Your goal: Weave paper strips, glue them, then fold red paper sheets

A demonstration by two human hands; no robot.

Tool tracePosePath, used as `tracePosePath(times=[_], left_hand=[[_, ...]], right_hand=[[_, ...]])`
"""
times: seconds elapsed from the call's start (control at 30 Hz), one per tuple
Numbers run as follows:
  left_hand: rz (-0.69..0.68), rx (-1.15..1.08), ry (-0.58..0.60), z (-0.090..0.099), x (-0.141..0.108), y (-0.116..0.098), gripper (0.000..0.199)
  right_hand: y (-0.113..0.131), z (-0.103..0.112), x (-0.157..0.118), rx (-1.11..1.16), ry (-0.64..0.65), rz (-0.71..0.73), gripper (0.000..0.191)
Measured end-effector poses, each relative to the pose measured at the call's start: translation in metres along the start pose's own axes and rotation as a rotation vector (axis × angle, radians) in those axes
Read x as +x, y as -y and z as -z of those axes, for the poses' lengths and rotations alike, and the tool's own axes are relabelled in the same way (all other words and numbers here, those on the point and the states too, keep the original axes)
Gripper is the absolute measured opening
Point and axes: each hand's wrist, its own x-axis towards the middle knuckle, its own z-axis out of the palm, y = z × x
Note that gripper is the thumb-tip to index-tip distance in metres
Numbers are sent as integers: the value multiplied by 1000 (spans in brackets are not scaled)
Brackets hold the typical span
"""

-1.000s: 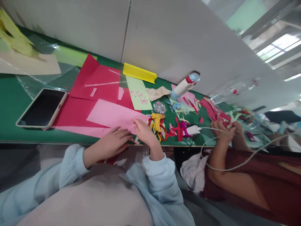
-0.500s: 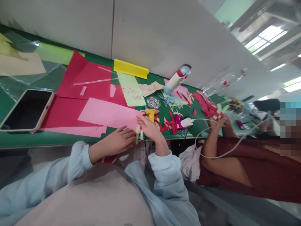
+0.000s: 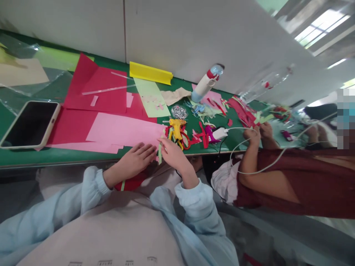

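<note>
My left hand (image 3: 134,161) is palm down at the table's front edge, fingers stretched toward a narrow light green paper strip (image 3: 160,154). My right hand (image 3: 175,156) comes in from the other side, thumb and forefinger closed near the strip's upper part; the exact grip is partly hidden. Just beyond the fingers, a pink paper sheet (image 3: 119,127) lies on red paper (image 3: 69,127). Right of it are a yellow glue gun (image 3: 176,127) and red-handled scissors (image 3: 186,142). Below my left hand a red piece with a green stripe (image 3: 130,184) shows in my lap.
A phone (image 3: 30,123) lies at the left. Behind stand a folded yellow sheet (image 3: 151,73) and a bottle (image 3: 206,83). A purple glue gun (image 3: 210,133) with a white plug and cable (image 3: 240,128) is to the right, beside a co-worker's hands (image 3: 253,135).
My right hand has shifted slightly left and its fingers have closed more. The left hand has moved slightly left. The view has shifted, and the scissors show more clearly.
</note>
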Motion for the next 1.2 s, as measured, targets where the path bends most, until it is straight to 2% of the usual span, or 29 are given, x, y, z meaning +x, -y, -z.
tracePosePath(times=[0.27,0.43,0.5,0.6,0.83,0.93,1.03,1.2], left_hand=[[188,-6,-141,11,-12,-4,43],[287,-8,-182,18,-29,5,44],[306,5,-198,19,-34,7,41],[325,27,-206,20,-42,9,36],[370,28,-262,28,-59,16,29],[362,9,-326,33,-66,23,29],[365,-6,-376,36,-74,27,29],[377,-25,-401,43,-85,29,26]], right_hand=[[12,-14,-28,-197,-91,146,37],[20,-35,-37,-371,-82,136,52],[19,-42,-37,-426,-74,147,46],[15,-49,-37,-439,-70,168,36],[3,-47,-39,-381,-100,215,37],[-3,-45,-39,-313,-206,259,33],[-8,-39,-39,-177,-380,279,34],[-4,-21,-43,84,-577,215,31]])
